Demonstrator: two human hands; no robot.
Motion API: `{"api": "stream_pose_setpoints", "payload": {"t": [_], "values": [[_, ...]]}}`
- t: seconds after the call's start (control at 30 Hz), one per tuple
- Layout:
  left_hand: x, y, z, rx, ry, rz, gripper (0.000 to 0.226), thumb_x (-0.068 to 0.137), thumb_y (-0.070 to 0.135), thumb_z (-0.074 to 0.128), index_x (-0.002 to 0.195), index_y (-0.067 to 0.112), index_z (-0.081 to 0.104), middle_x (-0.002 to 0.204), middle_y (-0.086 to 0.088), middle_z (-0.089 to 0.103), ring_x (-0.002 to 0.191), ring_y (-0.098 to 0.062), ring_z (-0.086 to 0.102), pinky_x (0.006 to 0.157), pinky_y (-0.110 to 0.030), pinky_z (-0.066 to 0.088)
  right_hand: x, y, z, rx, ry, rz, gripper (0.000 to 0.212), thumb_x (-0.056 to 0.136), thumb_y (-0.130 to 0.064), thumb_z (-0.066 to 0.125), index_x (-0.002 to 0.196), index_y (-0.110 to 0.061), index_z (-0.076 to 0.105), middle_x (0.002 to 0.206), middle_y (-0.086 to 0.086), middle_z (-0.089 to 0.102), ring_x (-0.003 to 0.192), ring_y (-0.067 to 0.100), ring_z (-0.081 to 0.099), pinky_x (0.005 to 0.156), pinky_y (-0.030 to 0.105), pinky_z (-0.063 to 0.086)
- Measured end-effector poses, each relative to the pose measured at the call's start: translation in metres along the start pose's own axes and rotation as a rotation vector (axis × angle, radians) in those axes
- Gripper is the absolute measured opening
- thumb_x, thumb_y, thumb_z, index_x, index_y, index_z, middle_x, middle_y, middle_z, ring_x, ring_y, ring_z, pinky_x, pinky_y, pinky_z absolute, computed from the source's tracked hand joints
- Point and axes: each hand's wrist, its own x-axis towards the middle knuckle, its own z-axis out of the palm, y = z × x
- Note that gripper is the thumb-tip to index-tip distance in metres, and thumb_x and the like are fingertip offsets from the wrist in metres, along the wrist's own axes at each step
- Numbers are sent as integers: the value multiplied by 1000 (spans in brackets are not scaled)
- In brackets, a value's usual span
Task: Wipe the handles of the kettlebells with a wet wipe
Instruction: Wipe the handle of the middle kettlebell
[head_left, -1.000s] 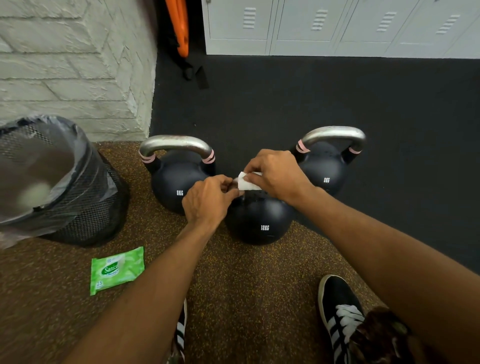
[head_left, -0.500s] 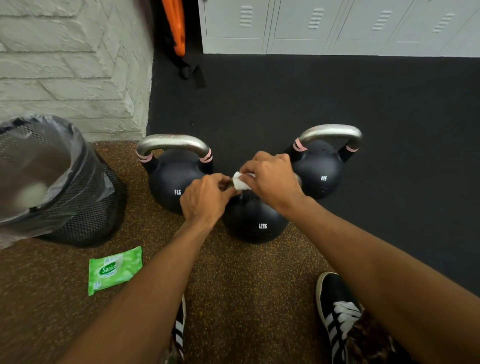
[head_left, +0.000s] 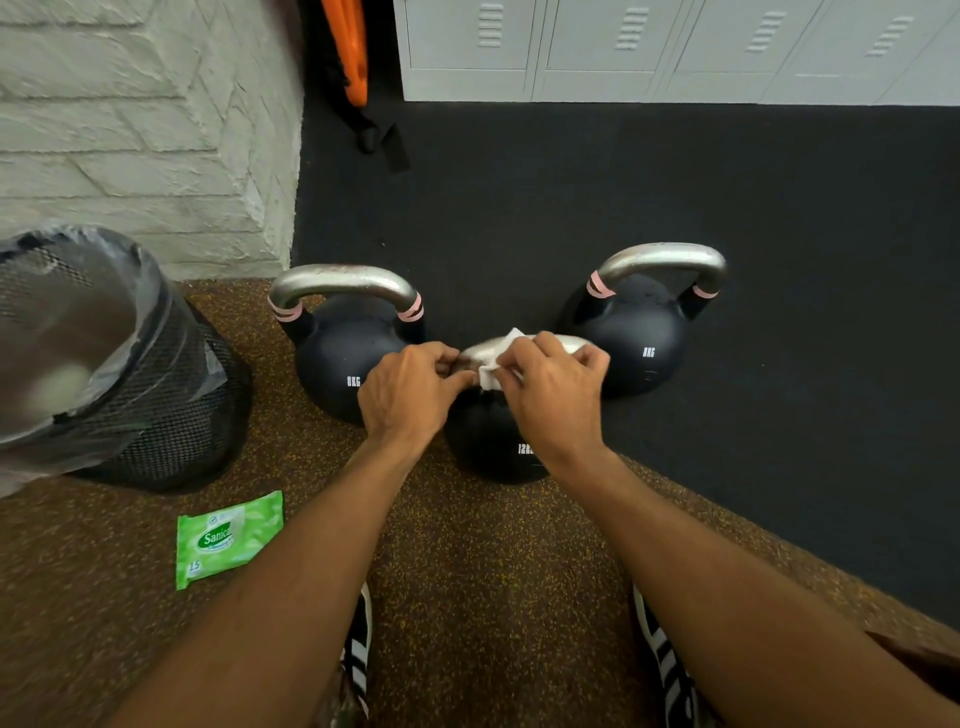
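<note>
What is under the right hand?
A white wet wipe on the silver handle of the front kettlebell; the right hand covers much of wipe and handle.

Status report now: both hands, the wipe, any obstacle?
Left hand grips 12 kg kettlebell handle. Right hand holds wet wipe on that handle. Nothing blocks.

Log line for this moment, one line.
phase: wiping 12KG kettlebell handle | right hand: holds wipe on handle | left hand: grips handle | pack: on floor

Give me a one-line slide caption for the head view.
Right hand holds a wet wipe on the front kettlebell's handle; left hand grips its end.
</note>
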Motion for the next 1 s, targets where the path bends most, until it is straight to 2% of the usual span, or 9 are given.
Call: {"api": "stream_pose_setpoints", "payload": {"t": [0.27, 0.43, 0.6, 0.73, 0.83, 0.93, 1.0], "values": [[1, -1, 0, 15, -8, 8, 39, 85, 53, 69, 119, 33, 68, 105, 11, 73, 95, -12, 67, 72, -31, 54, 2, -13, 5, 37, -8, -23, 8, 90, -28, 64, 87, -22, 69, 87, -5, 64, 78, 17, 58, 79, 34, 21], [2, -1, 0, -4, -19, -9, 40, 83, 53, 71, 118, 33, 68, 107, 12, 73, 98, -12, 67, 74, -32, 55, -3, 4, 1, 69, -23, 25, 9, 91, -31, 64, 93, -25, 70, 95, -6, 66, 87, 16, 59, 83, 35, 24], [0, 0, 0, 9, -14, 16, 41, 87, 53, 66, 121, 29, 67, 107, 8, 72, 96, -13, 66, 69, -27, 46, 12, -13, -2, 30, -78, -74, 17, 95, -31, 58, 102, -24, 72, 100, -3, 64, 89, 17, 59, 86, 39, 27], [3, -2, -1, 7, -35, -7, 42, 82, 56, 70, 118, 34, 68, 105, 9, 73, 96, -14, 67, 71, -31, 53, 21, 6, -9, 48, -43, -8, 21, 96, -37, 55, 105, -30, 73, 102, -6, 63, 89, 14, 58, 81, 37, 23], [4, -3, 1, 12, -53, -21, 45, 80, 56, 72, 119, 34, 67, 108, 9, 73, 100, -14, 66, 74, -32, 54, 50, 6, -14, 79, -214, 40, 20, 94, -39, 57, 101, -32, 74, 100, -7, 67, 96, 15, 59, 76, 35, 23], [6, -3, 0, 26, -52, -7, 45, 80, 58, 72, 120, 37, 66, 108, 9, 73, 101, -16, 66, 78, -35, 56, 90, 10, -29, 45, -530, 87, 16, 89, -40, 64, 98, -34, 76, 101, -5, 72, 101, 21, 62, 83, 38, 45], [5, -4, 1, 50, -34, 45, 45, 81, 55, 71, 123, 40, 62, 108, 6, 71, 103, -18, 63, 78, -36, 54, 105, 21, -40, 41, -666, 110, 17, 89, -39, 66, 101, -31, 76, 103, -5, 72, 102, 19, 62, 80, 33, 47]]}}
